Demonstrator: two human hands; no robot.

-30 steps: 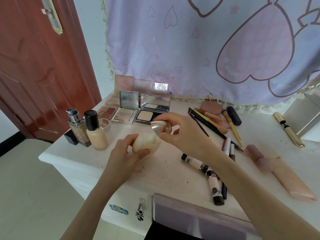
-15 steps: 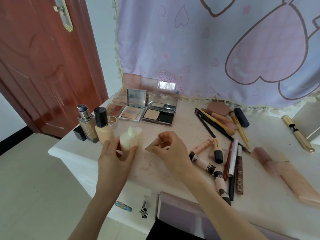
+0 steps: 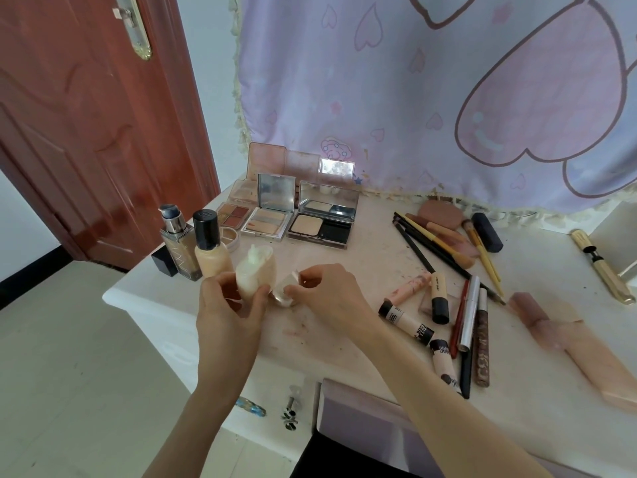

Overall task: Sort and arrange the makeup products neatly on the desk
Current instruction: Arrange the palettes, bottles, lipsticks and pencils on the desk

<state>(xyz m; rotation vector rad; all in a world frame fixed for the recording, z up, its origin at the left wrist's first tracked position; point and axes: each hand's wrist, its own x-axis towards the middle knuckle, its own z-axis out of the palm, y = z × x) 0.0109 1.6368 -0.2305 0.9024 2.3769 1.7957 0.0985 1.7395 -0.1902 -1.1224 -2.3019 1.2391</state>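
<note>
Near the front edge of the desk [image 3: 344,343], the left hand [image 3: 229,307] wraps its fingers round a cream bottle [image 3: 256,274] and holds it standing up, its long way going up and down and its open top pointing up. That looks like a way to keep it steady. Just to the right, the right hand [image 3: 331,294] pinches the shiny cap [image 3: 284,293], tipped on its side, touching the bottle's bottom part. I think the cap goes back on next. A little farther left stand two foundation bottles [image 3: 194,243], so the cream bottle probably joins that row. Farther back lie the open palettes [image 3: 293,219].
</note>
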